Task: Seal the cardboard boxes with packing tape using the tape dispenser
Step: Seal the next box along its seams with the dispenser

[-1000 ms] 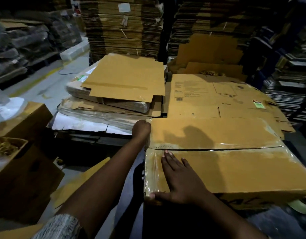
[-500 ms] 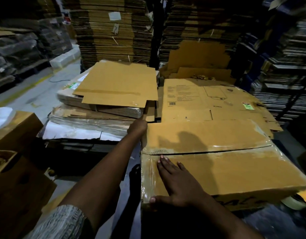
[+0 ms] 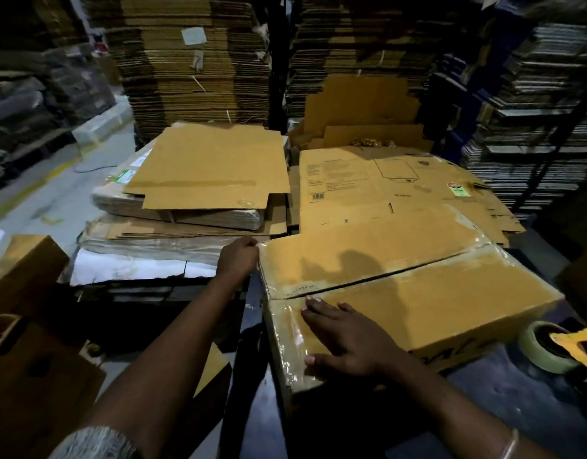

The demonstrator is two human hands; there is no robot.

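A closed cardboard box [image 3: 428, 289] lies in front of me with its two top flaps meeting in a dark seam and clear tape glinting along its left edge. My right hand [image 3: 345, 339] rests flat, fingers spread, on the near left part of the lid. My left hand [image 3: 237, 260] grips the box's far left corner, fingers curled over the edge where the tape wraps. A tape dispenser [image 3: 557, 349] with a pale tape roll and yellow body lies at the box's right end, untouched.
Flattened cartons [image 3: 212, 170] are piled on a pallet behind left, and printed flat cartons [image 3: 384, 183] lie behind the box. Tall cardboard stacks [image 3: 199, 61] wall off the back. An open brown box [image 3: 27, 359] stands at the near left.
The box has swung so its right end sits nearer me and the seam runs diagonally. Both hands kept their places on it. The tape dispenser has come into fuller view at right.
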